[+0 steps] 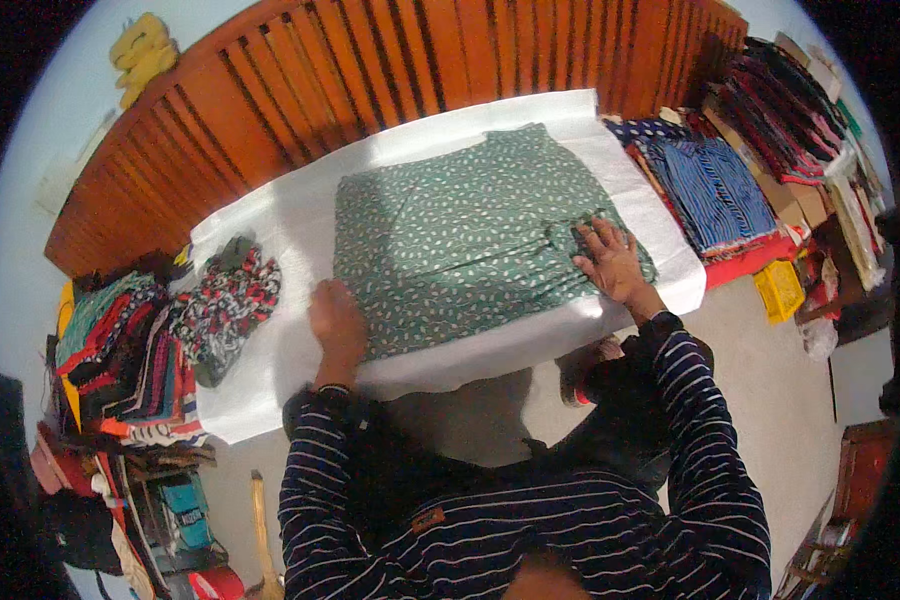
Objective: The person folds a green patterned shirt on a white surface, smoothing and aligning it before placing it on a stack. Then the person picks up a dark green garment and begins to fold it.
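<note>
A green garment (450, 217) with a white leaf print lies spread flat on a white cloth (300, 210) covering the table before me. My right hand (613, 259) rests on the garment's right side, fingers apart, palm down. Around its fingers the fabric is bunched, and creases run left from there. My left hand (337, 319) is at the garment's left edge near the front corner; it is blurred, and whether it pinches the fabric is hidden.
A crumpled floral garment (240, 300) lies left, beside stacked folded clothes (131, 345). Blue striped folded clothes (709, 187) and a dark pile (784, 105) stand at right, above a yellow basket (778, 291). A slatted wooden panel (420, 67) borders the far side.
</note>
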### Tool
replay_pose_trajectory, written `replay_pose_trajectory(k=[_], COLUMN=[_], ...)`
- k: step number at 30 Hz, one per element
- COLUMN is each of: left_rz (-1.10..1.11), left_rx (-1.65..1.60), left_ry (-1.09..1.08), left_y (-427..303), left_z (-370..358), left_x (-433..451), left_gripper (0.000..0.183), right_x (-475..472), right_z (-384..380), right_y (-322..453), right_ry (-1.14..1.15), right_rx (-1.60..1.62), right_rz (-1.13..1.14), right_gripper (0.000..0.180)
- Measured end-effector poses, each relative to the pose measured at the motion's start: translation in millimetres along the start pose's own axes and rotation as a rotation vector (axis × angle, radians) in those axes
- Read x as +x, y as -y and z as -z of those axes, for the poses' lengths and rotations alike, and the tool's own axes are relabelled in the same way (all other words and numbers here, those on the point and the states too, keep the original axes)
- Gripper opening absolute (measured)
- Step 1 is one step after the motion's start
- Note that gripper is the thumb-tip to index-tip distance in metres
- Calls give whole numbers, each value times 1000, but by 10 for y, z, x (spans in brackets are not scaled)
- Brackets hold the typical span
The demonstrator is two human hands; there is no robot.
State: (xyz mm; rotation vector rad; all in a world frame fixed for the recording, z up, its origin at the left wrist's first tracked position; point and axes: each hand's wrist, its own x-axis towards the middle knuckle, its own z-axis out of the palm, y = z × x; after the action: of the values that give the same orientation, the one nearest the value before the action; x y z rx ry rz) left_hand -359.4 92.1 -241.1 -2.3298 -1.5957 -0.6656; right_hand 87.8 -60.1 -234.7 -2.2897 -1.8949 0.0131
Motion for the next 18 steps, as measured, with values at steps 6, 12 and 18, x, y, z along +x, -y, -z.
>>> replay_pose_trajectory(k=[6, 12, 18], left_rz=[-240, -131, -32], left_rx=[-166, -111, -163], left_ry=[159, 250, 278], left_y=[-154, -115, -186], left_z=[-128, -160, -147], left_x=[1, -8, 272], left_gripper=[50, 62, 60], right_x=[75, 82, 107], right_z=[-103, -230, -273], right_y=[138, 48, 38], right_ry=[67, -2, 16], right_rx=[7, 27, -41], right_rz=[61, 82, 67], right_gripper=[62, 66, 67])
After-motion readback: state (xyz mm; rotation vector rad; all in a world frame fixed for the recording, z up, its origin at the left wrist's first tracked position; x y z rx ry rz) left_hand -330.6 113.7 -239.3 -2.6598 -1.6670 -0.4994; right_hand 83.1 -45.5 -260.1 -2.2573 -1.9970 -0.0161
